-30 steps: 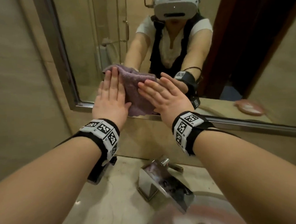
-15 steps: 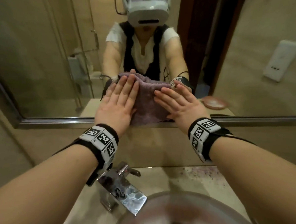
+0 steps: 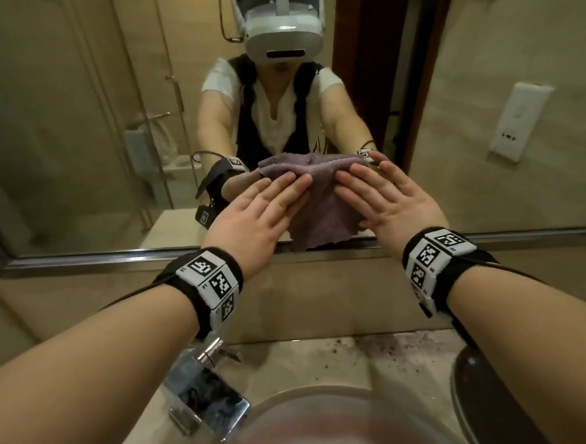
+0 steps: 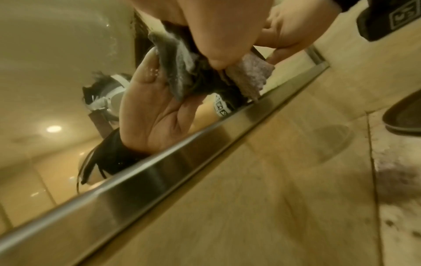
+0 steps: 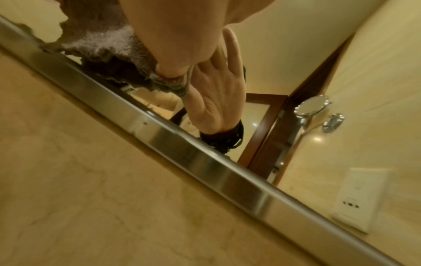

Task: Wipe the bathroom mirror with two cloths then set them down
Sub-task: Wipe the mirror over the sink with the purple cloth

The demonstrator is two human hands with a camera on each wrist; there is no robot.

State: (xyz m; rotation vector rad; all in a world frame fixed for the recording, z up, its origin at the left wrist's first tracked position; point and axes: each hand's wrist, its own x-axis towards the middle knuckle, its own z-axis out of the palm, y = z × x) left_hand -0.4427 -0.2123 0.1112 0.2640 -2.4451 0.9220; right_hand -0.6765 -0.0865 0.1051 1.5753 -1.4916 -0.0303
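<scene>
Both hands, the left hand and the right hand, press flat with straight fingers on a soft purple cloth against the big wall mirror. Below them sit a beige stone tabletop, shiny metal tap and round sink.

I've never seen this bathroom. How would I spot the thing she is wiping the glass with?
Find the big wall mirror above the sink and look along its lower edge, just above the metal frame. There the left hand and right hand press flat on a purple cloth. It is the only soft, fuzzy thing against the glass.
</scene>
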